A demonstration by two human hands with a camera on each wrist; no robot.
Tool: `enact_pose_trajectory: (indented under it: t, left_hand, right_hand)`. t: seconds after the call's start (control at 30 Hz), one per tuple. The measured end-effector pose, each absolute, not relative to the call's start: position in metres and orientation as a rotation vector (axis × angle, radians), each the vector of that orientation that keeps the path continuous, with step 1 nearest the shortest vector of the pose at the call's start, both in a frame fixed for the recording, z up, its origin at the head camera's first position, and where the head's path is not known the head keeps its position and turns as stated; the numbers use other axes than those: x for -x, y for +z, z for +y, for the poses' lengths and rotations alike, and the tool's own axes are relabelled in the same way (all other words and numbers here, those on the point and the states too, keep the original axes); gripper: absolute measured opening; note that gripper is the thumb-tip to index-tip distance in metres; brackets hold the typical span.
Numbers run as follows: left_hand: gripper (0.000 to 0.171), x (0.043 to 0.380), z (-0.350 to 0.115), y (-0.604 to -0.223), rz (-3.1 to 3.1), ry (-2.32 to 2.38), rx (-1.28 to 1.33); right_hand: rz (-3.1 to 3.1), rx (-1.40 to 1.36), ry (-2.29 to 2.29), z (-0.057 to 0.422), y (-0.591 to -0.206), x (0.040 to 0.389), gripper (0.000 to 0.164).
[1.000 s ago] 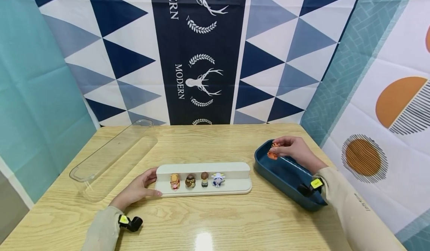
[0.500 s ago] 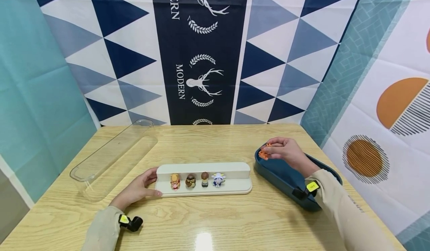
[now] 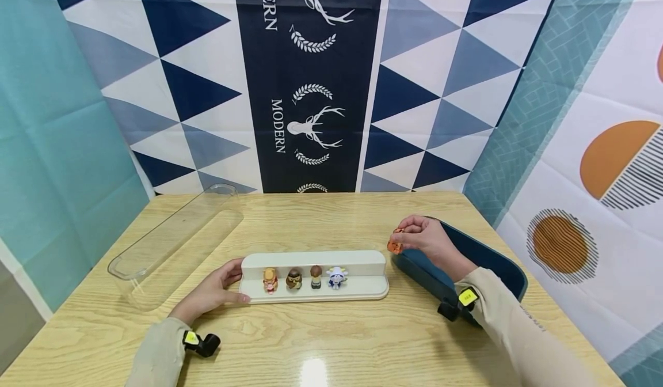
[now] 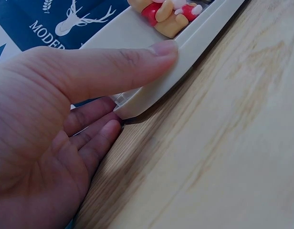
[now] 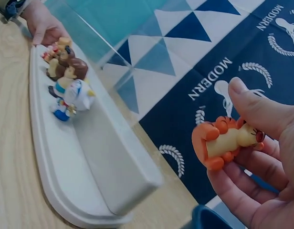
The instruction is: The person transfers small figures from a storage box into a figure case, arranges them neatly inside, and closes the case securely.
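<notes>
A white stepped display stand lies on the table. On its lower step stand a bear figurine, an owl figurine, a brown-haired figurine and a white-and-blue figurine. My left hand grips the stand's left end, its thumb on the front edge in the left wrist view. Between thumb and fingers, my right hand holds an orange tiger figurine with a cream belly, tipped on its side in the right wrist view. This hand is above the blue bin's near-left rim, right of the stand.
A dark blue bin sits at the right, partly hidden by the right arm. At the left lies a long clear plastic cover. Patterned cloths hang behind the wooden table.
My right hand has moved left with the tiger figurine, from over the blue bin to its left rim, nearer the stand. The left hand and the stand stay put.
</notes>
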State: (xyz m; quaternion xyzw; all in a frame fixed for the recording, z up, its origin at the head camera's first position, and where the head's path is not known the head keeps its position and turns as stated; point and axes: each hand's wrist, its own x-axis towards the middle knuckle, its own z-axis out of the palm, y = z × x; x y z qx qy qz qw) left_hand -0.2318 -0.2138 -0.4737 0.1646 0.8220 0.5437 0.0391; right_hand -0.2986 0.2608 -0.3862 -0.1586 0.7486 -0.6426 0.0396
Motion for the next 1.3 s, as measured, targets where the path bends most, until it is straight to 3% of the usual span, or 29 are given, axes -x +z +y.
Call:
enact_pose_trajectory:
  t: [1.0, 1.3]
  left_hand:
    - [0.090, 0.236, -0.216, -0.476, 2.543, 1.650, -0.526]
    - [0.090, 0.235, -0.216, -0.477, 2.520, 1.670, -0.531]
  right_hand:
    - [2.626, 0.321, -1.971, 0.210, -0.422, 0.269, 0.035]
    - [2.722, 0.353, -1.951, 0.199, -0.430, 0.260, 0.034]
